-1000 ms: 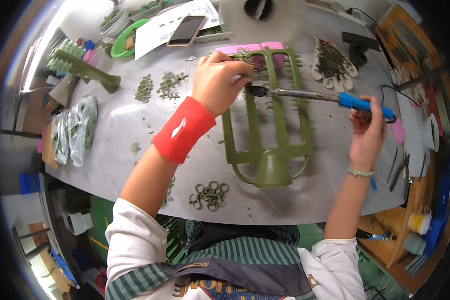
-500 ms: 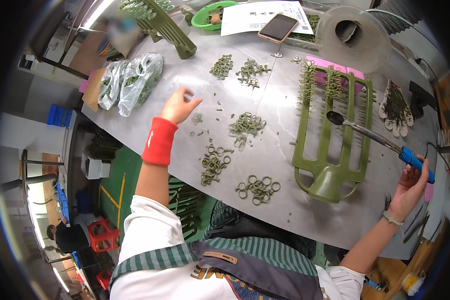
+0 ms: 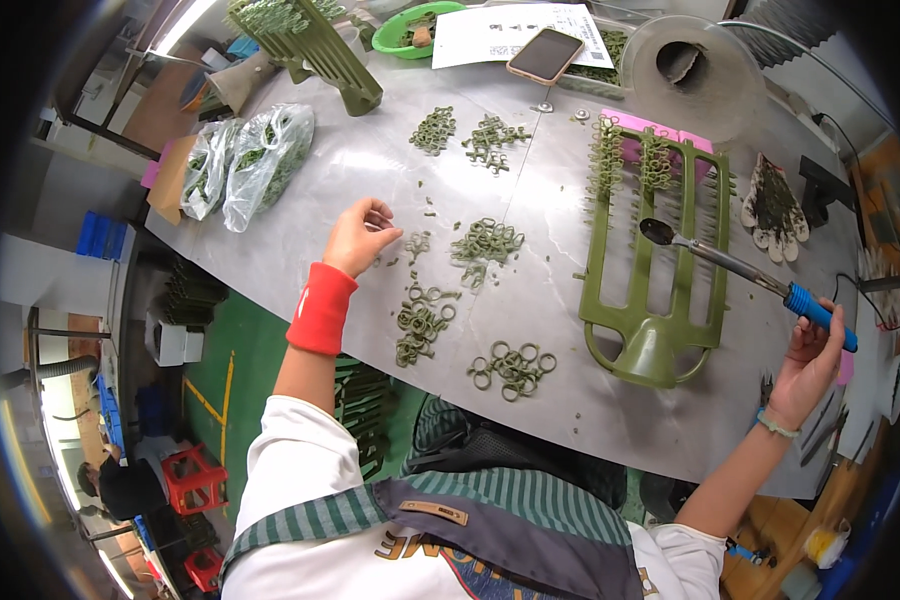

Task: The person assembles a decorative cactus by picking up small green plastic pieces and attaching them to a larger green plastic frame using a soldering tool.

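My left hand (image 3: 358,236), below a red wristband, hovers over the grey table with its fingers loosely curled and the thumb apart. I see nothing between them. Close to the thumb lies a small group of pale green rings (image 3: 417,243). In my right hand (image 3: 808,368) is the blue handle of a spoon-tipped tool (image 3: 735,262). Its metal shaft ends in a dark spoon-shaped tip above the green branched frame (image 3: 658,345). Small rings hang in rows on the far end of that frame, and short spikes line its bars. A larger heap of green rings (image 3: 488,243) lies at mid-table.
More ring heaps (image 3: 425,325) lie nearby. Filled plastic bags (image 3: 270,160) sit at left, beside another green frame (image 3: 345,80). A phone (image 3: 545,55) rests on a paper sheet (image 3: 460,40) at the back. A stained glove (image 3: 773,212) lies at right, near a clear round duct hood (image 3: 705,120).
My left hand has lowered slightly toward me, nearer the small group of pale rings. My right hand still holds the tool over the frame. The whole view has shifted a little.
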Demonstrator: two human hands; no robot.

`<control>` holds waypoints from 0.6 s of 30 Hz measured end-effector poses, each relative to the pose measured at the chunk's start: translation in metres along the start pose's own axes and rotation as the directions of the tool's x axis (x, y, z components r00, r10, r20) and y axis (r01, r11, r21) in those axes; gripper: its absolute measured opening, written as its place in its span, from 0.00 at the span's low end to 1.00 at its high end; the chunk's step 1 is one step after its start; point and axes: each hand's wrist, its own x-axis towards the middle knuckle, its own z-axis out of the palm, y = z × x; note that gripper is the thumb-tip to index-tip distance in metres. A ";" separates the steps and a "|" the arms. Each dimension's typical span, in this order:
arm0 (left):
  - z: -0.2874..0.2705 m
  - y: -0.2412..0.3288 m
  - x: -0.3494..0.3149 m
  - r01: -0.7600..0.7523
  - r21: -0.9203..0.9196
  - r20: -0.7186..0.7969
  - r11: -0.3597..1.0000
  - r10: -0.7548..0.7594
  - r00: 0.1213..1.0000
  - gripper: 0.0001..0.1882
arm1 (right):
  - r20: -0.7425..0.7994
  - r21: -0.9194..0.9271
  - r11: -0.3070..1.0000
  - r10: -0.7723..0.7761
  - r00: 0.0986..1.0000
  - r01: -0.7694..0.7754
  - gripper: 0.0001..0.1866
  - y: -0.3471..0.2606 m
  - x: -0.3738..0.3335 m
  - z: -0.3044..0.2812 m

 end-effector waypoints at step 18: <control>0.016 0.028 -0.007 -0.022 -0.232 0.265 0.973 0.085 0.960 0.13 | -0.039 0.026 1.000 -0.007 0.999 0.008 0.14 -0.004 -0.001 -0.008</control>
